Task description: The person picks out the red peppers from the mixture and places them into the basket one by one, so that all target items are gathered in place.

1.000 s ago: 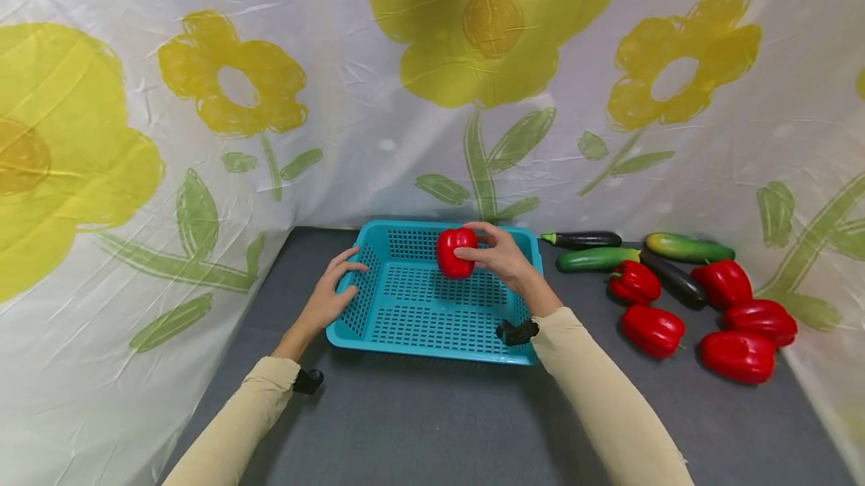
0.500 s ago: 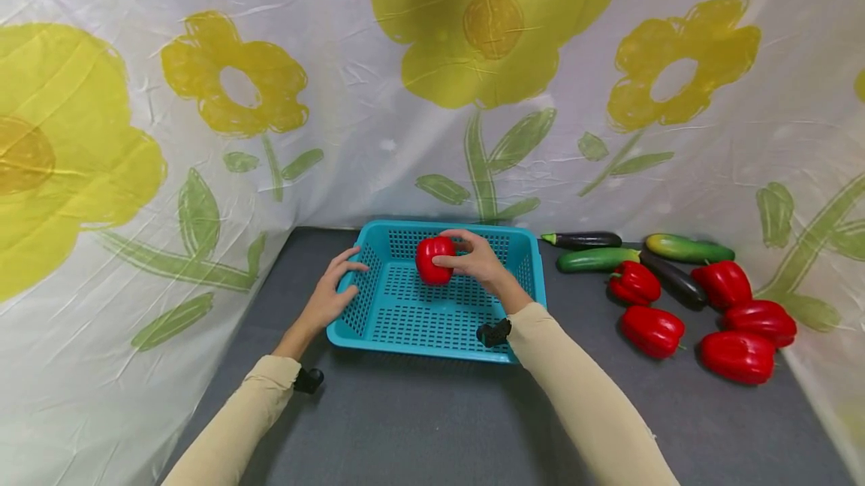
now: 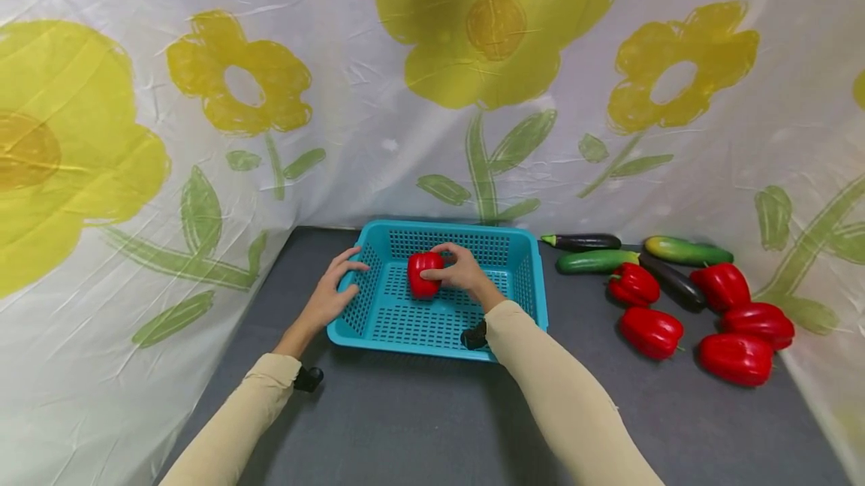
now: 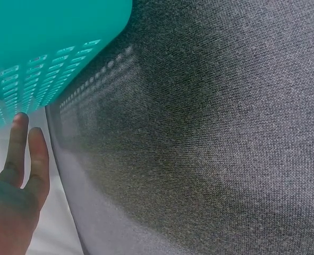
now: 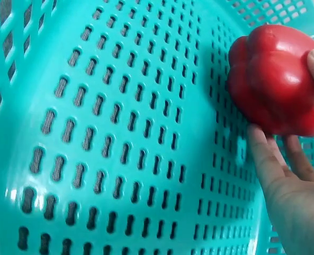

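Observation:
My right hand (image 3: pixel 462 270) grips a red bell pepper (image 3: pixel 422 276) low inside the blue perforated plastic basket (image 3: pixel 439 354), left of its middle. In the right wrist view, the thumb lies on top of the pepper (image 5: pixel 279 74) and the fingers reach beneath it, close over the slotted floor. At the basket's left rim is my left hand (image 3: pixel 328 297), its fingers spread and the thumb apart from them. Two of its fingers (image 4: pixel 39 159) show extended beside the basket's outer wall (image 4: pixel 50 32) in the left wrist view; the others are hidden there.
Right of the basket lie several red bell peppers (image 3: pixel 652 332), eggplants (image 3: pixel 584 243), a green cucumber-like vegetable (image 3: pixel 595 261) and a yellow-green one (image 3: pixel 685 250). A white curtain (image 3: pixel 378 148) with yellow flowers stands behind the dark cloth-covered table (image 3: pixel 412 426).
My right hand has carried the bell pepper leftward and lower inside the basket. The left hand has stayed at the left rim.

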A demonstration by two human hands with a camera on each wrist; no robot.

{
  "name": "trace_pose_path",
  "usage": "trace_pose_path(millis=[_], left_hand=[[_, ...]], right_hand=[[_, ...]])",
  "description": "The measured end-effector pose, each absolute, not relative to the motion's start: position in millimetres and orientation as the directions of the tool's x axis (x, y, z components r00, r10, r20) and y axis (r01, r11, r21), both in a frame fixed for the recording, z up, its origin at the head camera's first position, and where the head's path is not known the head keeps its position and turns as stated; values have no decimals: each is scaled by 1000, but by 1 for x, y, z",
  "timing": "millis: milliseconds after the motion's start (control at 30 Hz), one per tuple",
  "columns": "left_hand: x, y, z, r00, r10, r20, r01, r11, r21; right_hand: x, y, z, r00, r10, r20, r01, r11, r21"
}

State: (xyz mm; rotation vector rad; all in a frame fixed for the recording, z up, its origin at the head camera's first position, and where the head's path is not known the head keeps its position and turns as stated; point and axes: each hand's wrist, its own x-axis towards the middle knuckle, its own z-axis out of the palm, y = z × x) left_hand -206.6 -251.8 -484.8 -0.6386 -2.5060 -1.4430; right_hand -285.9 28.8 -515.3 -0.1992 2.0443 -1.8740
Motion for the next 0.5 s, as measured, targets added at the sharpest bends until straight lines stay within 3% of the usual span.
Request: trace_pose_path(millis=[500], left_hand=[[-207,-254,-485,-890,282,357,450,429,783]], right_hand=[[-290,19,-515,-930,-303,-208,170,147,-974]])
